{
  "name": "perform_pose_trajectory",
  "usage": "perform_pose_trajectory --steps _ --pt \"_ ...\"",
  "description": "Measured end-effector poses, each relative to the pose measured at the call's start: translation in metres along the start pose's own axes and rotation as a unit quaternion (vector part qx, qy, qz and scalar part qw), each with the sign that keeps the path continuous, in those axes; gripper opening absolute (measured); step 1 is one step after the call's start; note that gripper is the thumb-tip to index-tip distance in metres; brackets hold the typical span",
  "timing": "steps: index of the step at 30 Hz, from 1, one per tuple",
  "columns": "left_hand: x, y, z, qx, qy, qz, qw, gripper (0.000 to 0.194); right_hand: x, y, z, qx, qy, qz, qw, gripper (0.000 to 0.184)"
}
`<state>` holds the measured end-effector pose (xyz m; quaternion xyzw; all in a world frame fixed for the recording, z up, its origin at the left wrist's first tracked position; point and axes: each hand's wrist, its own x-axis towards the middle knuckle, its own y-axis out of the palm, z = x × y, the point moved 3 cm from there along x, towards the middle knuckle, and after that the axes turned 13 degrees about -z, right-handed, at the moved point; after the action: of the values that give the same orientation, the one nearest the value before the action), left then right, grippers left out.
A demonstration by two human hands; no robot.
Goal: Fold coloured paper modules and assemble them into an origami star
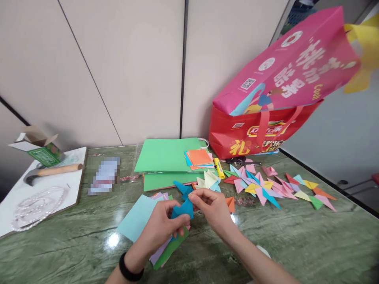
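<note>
Across the green bench (296,246), lots of things are laid out. At the back right, a big pink bag (284,67) sits over a red bag (225,136). Left of them lie flat green sheets (166,156). Bright folded paper shapes (262,188) are spread out on the right. At the front, the left hand (164,221) and right hand (211,205) both pinch a folded blue paper (183,209) between them. One little yellow tube (219,169) lies just beside the green sheets.

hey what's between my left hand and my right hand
Blue folded paper lies between your left hand and right hand, as the head view shows.
</note>
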<state>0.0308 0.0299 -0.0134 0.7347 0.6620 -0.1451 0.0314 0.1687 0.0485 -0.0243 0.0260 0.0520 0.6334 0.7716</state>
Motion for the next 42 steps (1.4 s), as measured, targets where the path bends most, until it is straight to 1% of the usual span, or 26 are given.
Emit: perform_pose_trajectory --steps 3,6,8,10,14,16,19,21,25,27,30,32,36,39,42 --pt "0.002 0.000 0.006 -0.063 -0.030 0.012 0.997 0.018 0.000 0.002 0.000 0.019 0.031 0.035 0.999 0.029" --pt "0.003 -0.001 0.007 -0.085 -0.035 0.003 0.996 0.023 -0.001 0.004 -0.001 0.007 0.049 0.074 0.996 0.028" --pt "0.003 -0.002 0.006 -0.085 -0.034 -0.001 0.996 0.025 -0.002 0.004 -0.003 -0.004 0.055 0.075 0.996 0.028" --pt "0.002 -0.002 0.005 -0.078 -0.033 -0.006 0.996 0.025 -0.002 0.003 -0.006 -0.004 0.062 0.059 0.996 0.030" --pt "0.002 -0.001 0.004 -0.063 -0.042 -0.016 0.997 0.025 -0.002 0.003 -0.009 0.030 0.074 0.033 0.996 0.033" --pt "0.002 -0.001 0.005 -0.071 -0.049 -0.018 0.996 0.025 -0.003 0.004 -0.007 0.039 0.063 0.046 0.996 0.031" --pt "0.003 -0.003 0.004 -0.088 -0.043 -0.030 0.995 0.025 -0.004 0.007 -0.006 0.035 0.053 0.110 0.992 0.024" --pt "0.003 -0.004 0.002 -0.096 -0.037 -0.032 0.994 0.024 -0.004 0.006 -0.007 0.040 0.060 0.139 0.988 0.024" --pt "0.002 -0.005 0.000 -0.100 -0.027 -0.016 0.994 0.020 -0.001 0.002 -0.009 0.044 0.059 0.128 0.989 0.020" --pt "0.003 -0.005 0.001 -0.089 -0.024 -0.016 0.996 0.018 -0.001 0.003 -0.009 0.027 0.038 0.121 0.992 0.017" --pt "0.004 -0.007 0.002 -0.061 -0.003 -0.044 0.997 0.016 -0.003 0.004 -0.007 -0.009 -0.035 0.092 0.995 0.009" --pt "0.005 -0.008 0.001 -0.045 0.017 -0.063 0.997 0.015 -0.006 0.005 -0.006 -0.026 -0.084 0.073 0.993 0.008" --pt "0.004 -0.008 -0.001 -0.022 0.039 -0.048 0.998 0.013 -0.010 0.004 -0.003 -0.052 -0.155 0.049 0.985 0.005" --pt "0.004 -0.011 -0.004 -0.004 0.086 -0.074 0.994 0.012 -0.011 0.003 0.000 -0.059 -0.176 0.043 0.982 0.005" --pt "0.006 -0.014 -0.005 0.009 0.109 -0.101 0.989 0.014 -0.011 0.005 0.001 -0.061 -0.165 0.054 0.983 0.007"
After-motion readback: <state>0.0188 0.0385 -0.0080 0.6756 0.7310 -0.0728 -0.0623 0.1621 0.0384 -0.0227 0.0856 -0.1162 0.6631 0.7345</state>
